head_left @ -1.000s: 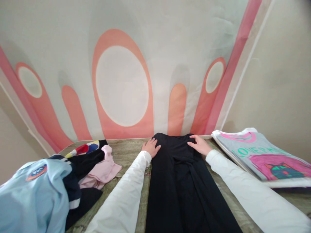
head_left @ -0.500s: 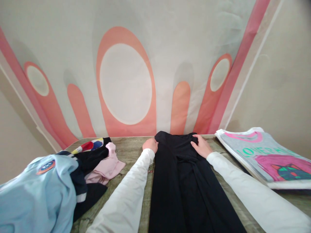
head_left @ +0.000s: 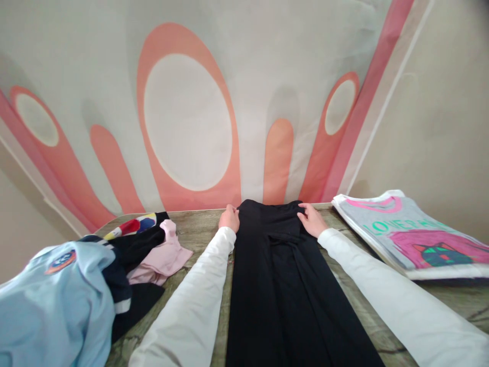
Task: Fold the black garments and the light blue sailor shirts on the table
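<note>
Black trousers [head_left: 263, 285] lie lengthwise on the wooden table, waistband at the far edge and legs running toward me. A fold crosses the cloth below the waistband, and the lower ends run out of view. At the waistband's left corner my left hand [head_left: 229, 219] is closed, pinching the edge, its fingertips partly hidden. My right hand [head_left: 312, 220] grips the opposite corner between thumb and forefinger, the other fingers bent against the cloth. Between both hands the waistband is spread nearly straight.
A loose heap on the left holds a light blue garment [head_left: 57, 306], a pink piece [head_left: 164, 260] and dark clothes [head_left: 139, 247]. At the right lies a flat stack topped by a grey printed shirt [head_left: 405, 229]. A patterned wall [head_left: 252, 76] rises behind the wooden table [head_left: 202, 224].
The waistband has become flatter and straighter between my hands, its right corner drawn out. Both hands keep their places at the corners while the whole view has shifted slightly.
</note>
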`<control>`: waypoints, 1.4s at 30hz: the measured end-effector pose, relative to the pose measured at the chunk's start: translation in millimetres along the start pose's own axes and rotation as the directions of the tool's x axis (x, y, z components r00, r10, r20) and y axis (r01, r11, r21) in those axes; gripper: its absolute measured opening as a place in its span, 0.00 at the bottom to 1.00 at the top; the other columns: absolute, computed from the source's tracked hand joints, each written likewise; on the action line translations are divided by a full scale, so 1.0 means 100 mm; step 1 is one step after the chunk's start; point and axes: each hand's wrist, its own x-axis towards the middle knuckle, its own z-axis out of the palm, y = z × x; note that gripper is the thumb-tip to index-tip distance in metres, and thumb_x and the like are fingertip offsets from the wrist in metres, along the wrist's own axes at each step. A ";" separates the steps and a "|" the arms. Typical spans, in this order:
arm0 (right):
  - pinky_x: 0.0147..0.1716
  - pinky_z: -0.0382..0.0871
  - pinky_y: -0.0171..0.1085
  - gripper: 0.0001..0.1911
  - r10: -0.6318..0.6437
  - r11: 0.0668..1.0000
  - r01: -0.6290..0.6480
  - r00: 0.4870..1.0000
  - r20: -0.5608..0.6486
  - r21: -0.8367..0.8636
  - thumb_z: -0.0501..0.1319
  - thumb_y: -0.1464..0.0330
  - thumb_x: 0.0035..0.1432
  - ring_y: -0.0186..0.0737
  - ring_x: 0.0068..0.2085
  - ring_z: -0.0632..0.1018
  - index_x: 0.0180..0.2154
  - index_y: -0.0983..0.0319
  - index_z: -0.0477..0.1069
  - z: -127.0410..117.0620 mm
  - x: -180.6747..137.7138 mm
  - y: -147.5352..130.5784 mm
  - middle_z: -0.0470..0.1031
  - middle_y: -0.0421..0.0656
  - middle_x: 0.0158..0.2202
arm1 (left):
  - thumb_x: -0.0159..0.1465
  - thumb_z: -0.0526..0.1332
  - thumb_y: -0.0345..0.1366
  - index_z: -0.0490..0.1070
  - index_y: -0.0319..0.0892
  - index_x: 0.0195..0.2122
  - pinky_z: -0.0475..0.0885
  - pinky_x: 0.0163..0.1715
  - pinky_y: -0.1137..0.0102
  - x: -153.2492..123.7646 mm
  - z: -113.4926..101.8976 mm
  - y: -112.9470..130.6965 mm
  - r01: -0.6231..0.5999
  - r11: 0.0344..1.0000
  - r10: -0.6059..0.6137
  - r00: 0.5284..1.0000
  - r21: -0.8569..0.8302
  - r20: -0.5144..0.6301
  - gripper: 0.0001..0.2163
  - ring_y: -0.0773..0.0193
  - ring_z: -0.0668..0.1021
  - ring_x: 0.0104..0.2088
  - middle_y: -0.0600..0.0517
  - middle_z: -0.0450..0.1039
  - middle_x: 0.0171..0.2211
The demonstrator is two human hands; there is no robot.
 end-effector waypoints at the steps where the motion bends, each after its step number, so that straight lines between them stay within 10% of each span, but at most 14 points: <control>1: 0.32 0.64 0.39 0.19 0.006 1.000 -0.006 1.000 -0.003 0.003 0.52 0.66 0.53 0.40 0.28 0.70 0.47 0.64 0.61 0.00 0.00 0.01 0.66 0.42 0.25 | 0.61 0.52 0.36 0.62 0.41 0.34 0.67 0.36 0.67 0.01 0.01 0.00 0.004 1.000 -0.004 1.000 -0.027 -0.012 0.04 0.59 0.75 0.35 0.47 0.72 0.31; 10: 0.36 0.64 0.39 0.17 0.050 0.997 -0.049 0.999 -0.018 0.057 0.53 0.64 0.53 0.39 0.30 0.71 0.45 0.63 0.63 -0.02 0.01 0.01 0.69 0.42 0.27 | 0.62 0.51 0.36 0.62 0.39 0.38 0.68 0.21 0.75 0.04 0.11 -0.09 0.124 0.961 -0.112 0.992 -0.248 0.061 0.07 0.71 0.73 0.18 0.53 0.71 0.24; 20: 0.36 0.65 0.40 0.26 -0.012 0.999 0.009 0.996 0.085 0.034 0.59 0.59 0.49 0.42 0.35 0.73 0.49 0.61 0.59 0.01 -0.04 -0.02 0.71 0.45 0.34 | 0.50 0.66 0.35 0.69 0.39 0.41 0.72 0.33 0.69 0.02 0.00 -0.03 0.042 0.927 0.067 0.959 -0.373 0.275 0.17 0.66 0.76 0.28 0.52 0.74 0.28; 29: 0.33 0.66 0.38 0.22 0.000 0.998 -0.003 0.999 0.042 0.061 0.56 0.66 0.50 0.38 0.29 0.72 0.48 0.63 0.59 0.04 -0.01 0.02 0.70 0.42 0.29 | 0.52 0.61 0.26 0.68 0.40 0.40 0.61 0.51 0.62 -0.06 -0.05 0.16 -0.079 0.976 0.100 0.991 -0.203 0.093 0.14 0.58 0.70 0.48 0.46 0.69 0.43; 32: 0.32 0.66 0.39 0.21 0.008 0.995 -0.011 0.999 0.035 0.102 0.55 0.66 0.51 0.38 0.27 0.72 0.47 0.63 0.59 0.02 -0.01 0.02 0.70 0.41 0.27 | 0.53 0.62 0.33 0.68 0.41 0.41 0.62 0.49 0.65 -0.22 -0.10 0.42 -0.318 0.938 0.342 0.916 -0.141 0.212 0.14 0.58 0.70 0.46 0.48 0.69 0.43; 37: 0.32 0.67 0.39 0.17 0.031 0.976 -0.041 0.998 0.050 0.212 0.53 0.65 0.53 0.37 0.26 0.73 0.45 0.62 0.61 0.00 0.01 0.04 0.71 0.41 0.26 | 0.52 0.62 0.41 0.71 0.43 0.37 0.66 0.44 0.70 -0.55 -0.01 0.74 -0.655 0.683 0.726 0.564 -0.321 0.393 0.12 0.61 0.73 0.40 0.51 0.71 0.37; 42: 0.30 0.68 0.38 0.15 0.125 0.937 -0.134 0.991 0.049 0.322 0.52 0.62 0.54 0.35 0.22 0.72 0.43 0.62 0.62 0.02 0.04 0.08 0.72 0.40 0.26 | 0.58 0.57 0.38 0.72 0.41 0.31 0.66 0.42 0.69 -0.69 0.11 0.76 -0.634 0.717 0.696 0.674 -0.290 0.247 0.07 0.62 0.73 0.37 0.49 0.70 0.33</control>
